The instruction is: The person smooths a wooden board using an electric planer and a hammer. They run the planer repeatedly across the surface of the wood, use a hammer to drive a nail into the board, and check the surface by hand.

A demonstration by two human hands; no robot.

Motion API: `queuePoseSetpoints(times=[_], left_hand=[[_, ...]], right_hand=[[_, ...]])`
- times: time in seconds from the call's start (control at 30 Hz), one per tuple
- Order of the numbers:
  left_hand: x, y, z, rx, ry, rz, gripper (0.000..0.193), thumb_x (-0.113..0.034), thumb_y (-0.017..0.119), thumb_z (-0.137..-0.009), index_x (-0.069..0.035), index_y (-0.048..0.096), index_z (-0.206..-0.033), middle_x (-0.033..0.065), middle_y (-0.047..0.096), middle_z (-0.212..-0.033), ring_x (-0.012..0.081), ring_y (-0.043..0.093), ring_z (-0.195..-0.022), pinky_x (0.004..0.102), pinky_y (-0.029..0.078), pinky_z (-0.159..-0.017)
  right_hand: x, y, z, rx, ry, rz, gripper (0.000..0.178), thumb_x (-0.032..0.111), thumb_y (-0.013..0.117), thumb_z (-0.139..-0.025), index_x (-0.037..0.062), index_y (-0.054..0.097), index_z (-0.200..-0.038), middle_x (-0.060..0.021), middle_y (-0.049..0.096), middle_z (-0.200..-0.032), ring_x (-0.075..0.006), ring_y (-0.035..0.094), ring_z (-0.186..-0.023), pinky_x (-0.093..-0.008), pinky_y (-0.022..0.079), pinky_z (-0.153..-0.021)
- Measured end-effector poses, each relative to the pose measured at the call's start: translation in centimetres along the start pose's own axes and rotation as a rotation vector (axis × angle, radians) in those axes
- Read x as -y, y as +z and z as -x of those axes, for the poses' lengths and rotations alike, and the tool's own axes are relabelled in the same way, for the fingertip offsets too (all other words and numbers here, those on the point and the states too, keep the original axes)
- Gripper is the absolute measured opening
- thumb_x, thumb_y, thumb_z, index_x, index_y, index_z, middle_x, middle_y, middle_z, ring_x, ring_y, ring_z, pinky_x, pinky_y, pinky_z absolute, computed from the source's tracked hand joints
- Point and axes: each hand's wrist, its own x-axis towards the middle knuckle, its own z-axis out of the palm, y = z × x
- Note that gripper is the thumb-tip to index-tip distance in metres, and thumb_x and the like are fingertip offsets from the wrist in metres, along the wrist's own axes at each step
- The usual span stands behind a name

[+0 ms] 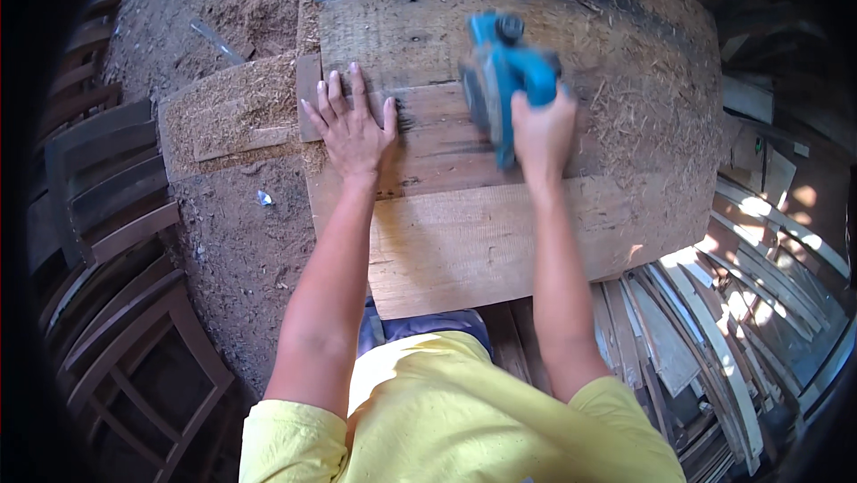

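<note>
A blue electric hand planer (pixel 500 72) rests on a dark wooden board (pixel 437 139) lying across a rough plank workbench (pixel 482 242). My right hand (pixel 542 130) grips the planer's handle from behind; the tool is blurred. My left hand (pixel 351 121) lies flat, fingers spread, on the board's left end, just left of the planer. Wood shavings (pixel 643 99) cover the bench to the right of the tool.
A shaving-strewn offcut board (pixel 232 112) juts out left of the bench. Sawdust covers the ground (pixel 232 242) beyond. Dark wooden chair frames (pixel 125 215) stand stacked at the left. Several pale curved slats (pixel 714 331) pile up at the lower right.
</note>
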Motion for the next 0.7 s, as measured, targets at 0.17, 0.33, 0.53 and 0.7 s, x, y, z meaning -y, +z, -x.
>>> queuePoseSetpoints(times=[0.17,0.33,0.53,0.7], left_hand=[[-0.9,-1.1,-0.5,0.053,-0.018,0.083,0.086,-0.065,0.059,-0.103,-0.023,0.038,-0.175,0.0131,0.036,-0.171,0.0342,0.029,-0.163,0.0618,0.012,-0.138],[-0.7,-1.3,-0.5,0.078,-0.031,0.087,0.086,-0.064,0.060,-0.101,-0.023,0.040,-0.174,0.0131,0.036,-0.173,0.0340,0.029,-0.164,0.0605,0.013,-0.138],[-0.9,-1.8,-0.5,0.113,-0.038,0.091,0.087,-0.063,0.061,-0.101,-0.023,0.039,-0.175,0.0127,0.037,-0.172,0.0333,0.028,-0.164,0.0624,0.013,-0.138],[-0.6,-1.5,-0.3,0.087,-0.036,0.092,0.086,-0.062,0.062,-0.101,-0.023,0.040,-0.174,0.0125,0.038,-0.171,0.0343,0.030,-0.163,0.0631,0.014,-0.137]], right_hand=[[2.7,6.3,-17.6,-0.122,-0.202,-0.047,0.036,0.030,0.077,-0.081,-0.0010,0.081,-0.098,-0.0280,0.079,-0.092,-0.0465,0.079,-0.094,-0.0504,0.061,-0.085],[6.9,12.2,-33.2,-0.173,-0.163,0.066,0.031,0.030,0.084,-0.076,0.0139,0.088,-0.102,-0.0219,0.083,-0.100,-0.0391,0.082,-0.096,-0.0496,0.063,-0.087],[7.2,16.5,-45.0,-0.148,-0.240,0.062,0.040,0.035,0.090,-0.073,0.0058,0.086,-0.100,-0.0257,0.082,-0.100,-0.0391,0.082,-0.094,-0.0501,0.063,-0.085],[6.8,13.7,-38.0,0.011,-0.217,0.051,0.039,0.034,0.088,-0.080,0.0022,0.086,-0.104,-0.0272,0.082,-0.102,-0.0361,0.083,-0.097,-0.0513,0.063,-0.083]])
